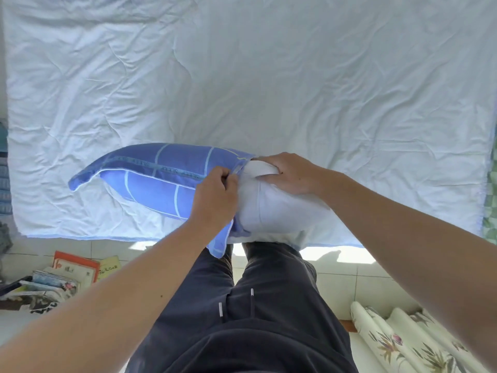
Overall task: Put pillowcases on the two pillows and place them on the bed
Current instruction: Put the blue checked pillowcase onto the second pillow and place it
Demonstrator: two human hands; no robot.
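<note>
Left hand fingers curled, pinching the open edge of the blue pillowcase. Right hand fingers clamped round the bare white end of the pillow. Pillow lies at the near edge of the bed, long axis running left to right, covered end pointing left, bare end to the right, overhanging the person's dark trousers.

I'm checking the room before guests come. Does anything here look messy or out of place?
Yes. A loose heap of books and magazines is strewn on the floor beside the bed, some open and overlapping. The white pillow is only partly inside the blue pillowcase, which is work in progress.
</note>
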